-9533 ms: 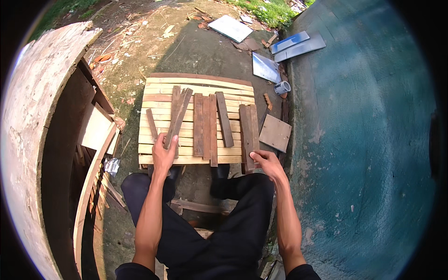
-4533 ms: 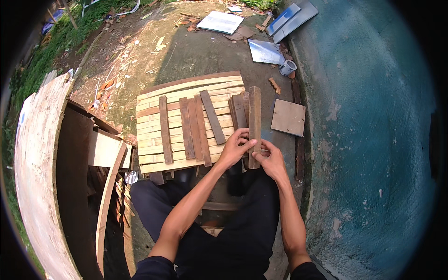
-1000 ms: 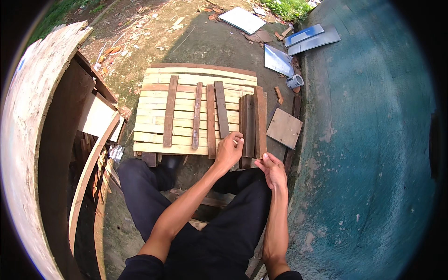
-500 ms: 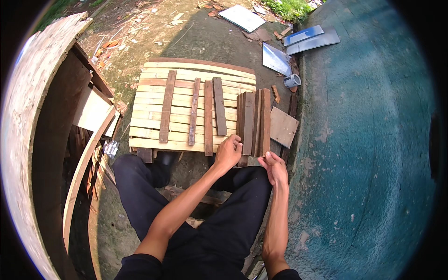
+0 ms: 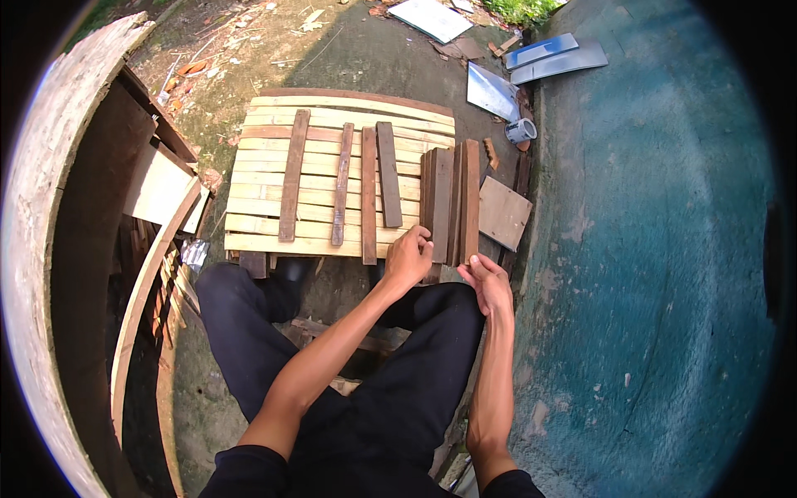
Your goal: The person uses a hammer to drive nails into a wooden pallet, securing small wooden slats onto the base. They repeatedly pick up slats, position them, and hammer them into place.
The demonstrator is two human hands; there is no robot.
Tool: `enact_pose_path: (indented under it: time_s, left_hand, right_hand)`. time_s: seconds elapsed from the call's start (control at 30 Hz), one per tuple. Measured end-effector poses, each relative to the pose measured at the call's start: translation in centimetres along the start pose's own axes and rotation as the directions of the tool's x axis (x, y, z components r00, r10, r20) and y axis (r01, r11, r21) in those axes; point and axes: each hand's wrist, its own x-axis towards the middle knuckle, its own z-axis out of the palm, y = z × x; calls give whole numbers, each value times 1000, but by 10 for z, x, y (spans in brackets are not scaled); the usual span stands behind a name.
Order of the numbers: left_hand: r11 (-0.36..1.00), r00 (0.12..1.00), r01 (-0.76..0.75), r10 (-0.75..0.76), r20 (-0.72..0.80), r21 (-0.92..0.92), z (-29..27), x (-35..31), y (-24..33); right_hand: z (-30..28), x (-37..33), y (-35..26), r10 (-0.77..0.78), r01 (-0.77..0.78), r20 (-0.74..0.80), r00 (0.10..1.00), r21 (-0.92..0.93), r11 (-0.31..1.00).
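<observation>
In front of me is a low table [image 5: 317, 201] topped with pale slats. Several brown wooden strips stand side by side in a tight bundle [image 5: 442, 203] at its right edge. My right hand [image 5: 488, 284] pinches the near end of the outermost reddish-brown strip [image 5: 470, 199] between thumb and fingers. Curled fingers of my left hand [image 5: 409, 259] rest against the bundle's near left corner; what they grip, if anything, is hidden. Left of the bundle, a dark strip [image 5: 388, 176], a reddish strip [image 5: 369, 199], a thin strip [image 5: 342, 187] and a wider strip [image 5: 295, 174] lie spaced apart across the slats.
A rough teal wall [image 5: 639, 249] rises close on my right. Beside it lie a square board [image 5: 504, 212], a grey can [image 5: 520, 130] and shiny panels [image 5: 544, 51]. On my left stands a weathered wooden piece [image 5: 37, 249] with scrap wood beneath.
The view has shifted slightly, so the table and strips appear a little higher. Both hands keep nearly the same places at the bundle, and the strips stay put.
</observation>
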Motion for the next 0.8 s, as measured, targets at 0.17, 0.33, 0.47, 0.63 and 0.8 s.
enact_pose_path:
  time_s: [0.17,0.33,0.47,0.63,0.8]
  left_hand:
    - [999,999,-17,16,-31,-35,-3,3,1]
    - [993,997,71,-70,11,-95,-6,0,0]
    - [1000,999,12,-13,-34,-21,-8,0,-4]
    - [998,998,51,-53,-27,-40,-10,1,-2]
    - [990,994,109,-108,17,-91,-12,1,5]
  right_hand:
    - [3,-1,3,-45,45,-102,994,0,999]
    - [7,-1,5,-31,29,-132,991,-15,999]
    - [7,0,7,-27,24,-147,989,-23,999]
    - [5,0,9,-28,21,-145,989,-52,998]
    - [5,-1,9,-29,20,-151,988,-64,998]
